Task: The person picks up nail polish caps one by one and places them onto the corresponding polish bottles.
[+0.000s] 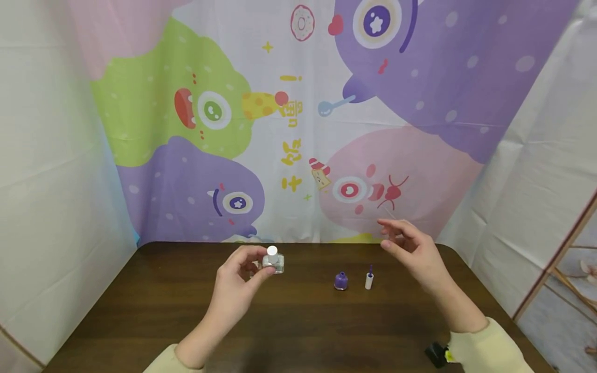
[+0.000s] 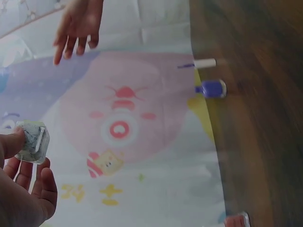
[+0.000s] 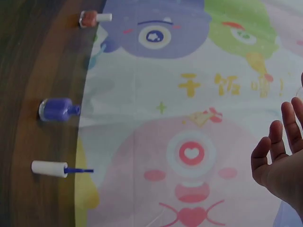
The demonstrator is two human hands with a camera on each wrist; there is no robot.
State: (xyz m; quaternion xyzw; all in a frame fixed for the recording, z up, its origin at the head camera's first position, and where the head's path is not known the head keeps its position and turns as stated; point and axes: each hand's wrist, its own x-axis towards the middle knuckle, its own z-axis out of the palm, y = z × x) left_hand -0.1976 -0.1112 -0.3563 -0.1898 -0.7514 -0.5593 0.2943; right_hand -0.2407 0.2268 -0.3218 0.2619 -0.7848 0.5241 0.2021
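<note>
Yellow sleeves (image 1: 489, 346) lead to left fingers (image 1: 244, 254) pinching a clear nail polish bottle (image 1: 279, 263) and spread right fingers (image 1: 402, 226), likely a holding step, needing care next.

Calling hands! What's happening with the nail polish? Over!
Left hand holds capped speckled nail polish bottle. Right hand aloft, empty. Purple nail polish bottle uncapped, brush cap beside it. Nothing visibly blocking.

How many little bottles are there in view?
3: a purple bottle and a reddish bottle on the table, and a pale bottle in the left hand. More may be hidden.
</note>
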